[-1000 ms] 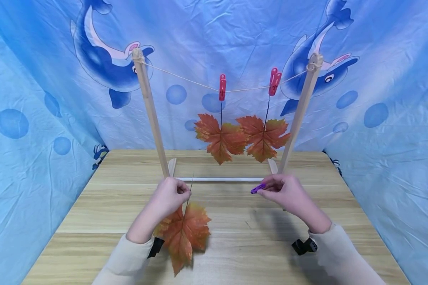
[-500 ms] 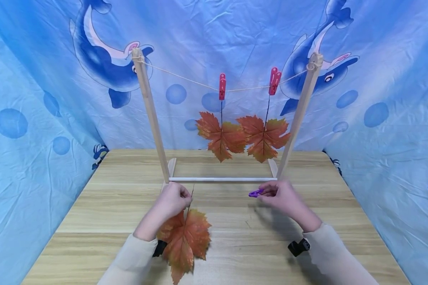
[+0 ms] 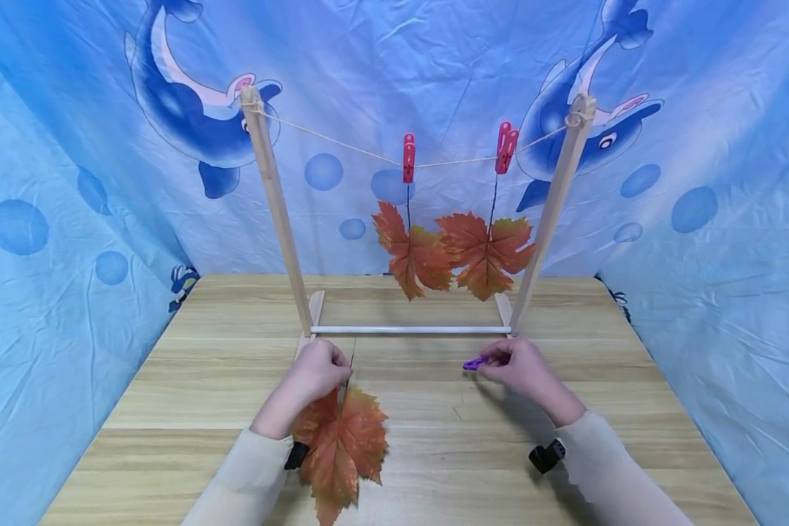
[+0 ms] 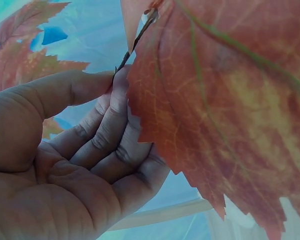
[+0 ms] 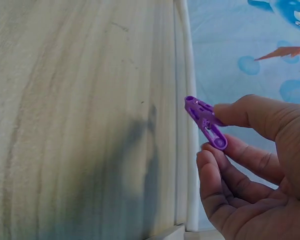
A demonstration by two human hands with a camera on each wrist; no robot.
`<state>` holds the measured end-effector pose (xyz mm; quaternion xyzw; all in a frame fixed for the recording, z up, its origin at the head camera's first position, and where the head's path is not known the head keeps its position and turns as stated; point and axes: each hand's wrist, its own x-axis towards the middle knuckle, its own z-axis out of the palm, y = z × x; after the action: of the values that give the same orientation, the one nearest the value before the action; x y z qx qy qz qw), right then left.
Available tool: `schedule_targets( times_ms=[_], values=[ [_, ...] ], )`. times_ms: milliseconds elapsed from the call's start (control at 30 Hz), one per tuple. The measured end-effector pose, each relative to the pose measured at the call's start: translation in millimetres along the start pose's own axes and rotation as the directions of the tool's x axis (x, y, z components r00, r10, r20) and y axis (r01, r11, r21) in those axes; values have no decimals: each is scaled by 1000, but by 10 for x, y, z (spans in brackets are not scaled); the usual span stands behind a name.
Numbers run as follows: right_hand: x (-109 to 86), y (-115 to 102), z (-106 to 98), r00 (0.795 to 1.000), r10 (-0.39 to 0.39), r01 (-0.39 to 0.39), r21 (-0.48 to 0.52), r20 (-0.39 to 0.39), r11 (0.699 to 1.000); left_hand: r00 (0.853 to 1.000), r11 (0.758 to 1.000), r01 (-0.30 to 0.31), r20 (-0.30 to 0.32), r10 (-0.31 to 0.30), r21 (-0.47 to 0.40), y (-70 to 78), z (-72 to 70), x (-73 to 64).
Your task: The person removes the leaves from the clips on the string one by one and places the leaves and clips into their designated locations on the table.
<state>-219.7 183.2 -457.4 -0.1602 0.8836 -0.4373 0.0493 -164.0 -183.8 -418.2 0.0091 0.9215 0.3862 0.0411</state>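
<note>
My left hand [image 3: 318, 371] pinches the dark thin stem of an orange-red artificial maple leaf [image 3: 345, 446], whose blade hangs toward the table's near side. In the left wrist view the stem [image 4: 126, 59] runs between thumb and forefinger, and the leaf covers part of the fingers. My right hand [image 3: 522, 369] holds a small purple clothespin [image 5: 206, 121] between thumb and fingers, over the table. Beyond both hands, two similar leaves, a left one [image 3: 413, 252] and a right one [image 3: 486, 252], hang by their stems from a red clothespin [image 3: 408, 158] and another red clothespin [image 3: 507, 148].
A string [image 3: 332, 140] spans two wooden posts, a left post [image 3: 272, 197] and a right post [image 3: 555, 208]. A white rod [image 3: 410, 329] joins their feet on the wooden table [image 3: 434, 453]. Behind hangs a blue dolphin-print curtain [image 3: 381, 66].
Both hands have come slightly nearer the body, the leaf and purple clothespin moving with them. The left hanging leaf has turned a little on its stem.
</note>
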Motion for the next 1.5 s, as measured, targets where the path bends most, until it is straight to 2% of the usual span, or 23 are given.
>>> schedule_targets(
  times_ms=[367,600,933,1133,1333,1500],
  values=[
    [-4,88,51,999,54,-54,23,3,998,999,999,44,17,-45,27,-115,111,69],
    [4,126,82,999,47,-46,40,-5,998,999,998,47,25,-48,37,-164,188,96],
    [7,199,113,996,88,-88,-10,-4,996,995,992,84,53,-89,91,-173,258,89],
    [2,222,123,996,93,-93,-22,2,995,995,992,81,54,-86,101,-200,287,100],
    [1,207,134,990,138,-135,-73,29,988,995,991,76,53,-82,108,-232,319,111],
    [9,202,148,990,136,-132,-114,23,985,996,991,71,49,-76,112,-232,339,113]
  ],
)
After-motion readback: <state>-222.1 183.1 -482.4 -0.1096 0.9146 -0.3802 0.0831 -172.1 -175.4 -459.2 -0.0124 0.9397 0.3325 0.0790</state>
